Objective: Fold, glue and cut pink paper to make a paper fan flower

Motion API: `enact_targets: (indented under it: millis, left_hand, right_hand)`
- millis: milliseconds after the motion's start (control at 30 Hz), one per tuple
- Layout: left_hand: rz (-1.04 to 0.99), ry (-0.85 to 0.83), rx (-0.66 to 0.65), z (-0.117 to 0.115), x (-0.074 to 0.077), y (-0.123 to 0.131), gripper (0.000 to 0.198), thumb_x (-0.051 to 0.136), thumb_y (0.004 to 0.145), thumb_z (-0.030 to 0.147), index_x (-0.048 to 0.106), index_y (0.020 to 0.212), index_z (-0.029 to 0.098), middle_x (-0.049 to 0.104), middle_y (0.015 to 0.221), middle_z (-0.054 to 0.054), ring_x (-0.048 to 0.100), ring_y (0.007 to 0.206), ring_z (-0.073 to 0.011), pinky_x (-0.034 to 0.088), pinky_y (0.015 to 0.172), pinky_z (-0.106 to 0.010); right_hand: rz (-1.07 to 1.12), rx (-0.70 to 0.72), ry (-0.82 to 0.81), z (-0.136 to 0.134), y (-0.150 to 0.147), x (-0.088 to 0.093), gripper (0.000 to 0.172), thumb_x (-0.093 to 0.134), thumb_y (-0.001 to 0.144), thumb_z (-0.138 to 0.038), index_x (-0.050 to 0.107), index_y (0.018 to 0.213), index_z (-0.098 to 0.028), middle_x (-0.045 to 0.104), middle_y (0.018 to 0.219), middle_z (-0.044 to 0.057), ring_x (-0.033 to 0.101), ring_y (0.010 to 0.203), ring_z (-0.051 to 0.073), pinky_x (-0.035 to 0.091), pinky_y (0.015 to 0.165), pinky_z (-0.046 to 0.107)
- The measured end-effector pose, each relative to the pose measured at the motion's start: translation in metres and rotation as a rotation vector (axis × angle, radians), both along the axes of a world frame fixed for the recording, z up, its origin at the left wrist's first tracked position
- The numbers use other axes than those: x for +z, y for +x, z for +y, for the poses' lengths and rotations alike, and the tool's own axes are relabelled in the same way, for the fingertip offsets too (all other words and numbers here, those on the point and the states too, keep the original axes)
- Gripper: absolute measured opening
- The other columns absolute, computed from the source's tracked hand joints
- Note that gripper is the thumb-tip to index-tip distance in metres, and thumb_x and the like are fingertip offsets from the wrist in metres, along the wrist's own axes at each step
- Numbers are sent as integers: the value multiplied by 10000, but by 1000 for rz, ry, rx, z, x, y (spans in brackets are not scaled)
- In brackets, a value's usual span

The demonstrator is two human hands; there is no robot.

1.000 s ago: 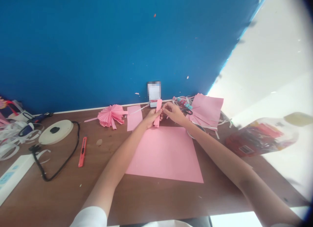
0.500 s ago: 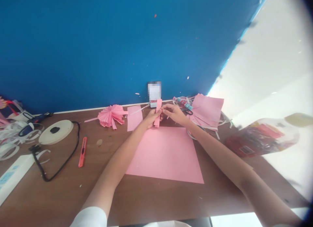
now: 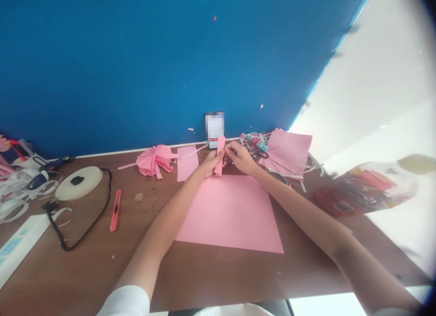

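My left hand (image 3: 214, 163) is closed around a narrow folded strip of pink paper (image 3: 221, 145), which stands nearly upright with a slight tilt. Close against the strip's right edge is my right hand (image 3: 240, 156), its thumb and fingertips pinched together. Whatever sits in that pinch is too small to make out. Beneath both hands a large pink paper sheet (image 3: 231, 214) lies flat on the brown table (image 3: 190, 279). A pleated pink paper rosette (image 3: 155, 160) rests to the left, beside a smaller pink sheet (image 3: 188, 164).
On the left lie a red utility knife (image 3: 116, 210), a white round reel (image 3: 79, 183), a black cable (image 3: 91, 236) and a power strip (image 3: 20, 243). Stacked pink sheets (image 3: 289, 151) and a small bottle (image 3: 258, 142) are at back right. A plastic bag (image 3: 368, 186) sits farther right. A phone-like screen (image 3: 215, 125) leans on the wall.
My right hand has shifted slightly up and left, fingertips still pinched beside the folded strip. My left hand keeps its hold. The whole view has moved a little.
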State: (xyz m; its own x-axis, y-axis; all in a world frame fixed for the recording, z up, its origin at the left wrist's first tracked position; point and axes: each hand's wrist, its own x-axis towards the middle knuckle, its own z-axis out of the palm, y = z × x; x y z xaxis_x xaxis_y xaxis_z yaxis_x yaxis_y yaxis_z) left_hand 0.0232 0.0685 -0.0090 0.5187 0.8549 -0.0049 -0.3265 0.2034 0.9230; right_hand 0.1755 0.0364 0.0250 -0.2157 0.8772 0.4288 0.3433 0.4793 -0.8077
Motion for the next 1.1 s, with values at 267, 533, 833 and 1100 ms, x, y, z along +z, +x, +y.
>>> enact_targets:
  millis: [267,533,833,1100]
  left_hand:
    - [9,5,10,1,-1,1,433,688,701,489,525,848,116,519,665,16,519,533,-65,409,517,-211]
    - [11,3,21,3,-3,0,429,685,702,496,517,831,122,520,653,16,518,528,-67,411,516,-211]
    - [35,4,65,2,-3,1,412,684,705,492,538,810,121,532,633,8,522,521,-75,415,514,-218]
    - [6,-31,74,6,-3,2,421,605,763,532,550,769,114,519,642,-6,512,519,-71,402,490,-206]
  right_hand:
    - [-8,23,27,-3,-1,-2,175,444,898,-342,541,858,-201,605,767,39,573,724,168,457,686,308]
    - [-38,-6,27,-3,0,-1,169,469,876,-332,577,881,-201,616,767,32,565,718,165,437,640,286]
    - [-166,-136,181,-4,-1,-1,117,476,821,-213,591,810,-202,610,785,38,527,703,168,407,665,296]
    - [-172,-302,256,-8,1,-2,109,485,781,-173,590,776,-199,587,804,46,503,674,171,399,664,312]
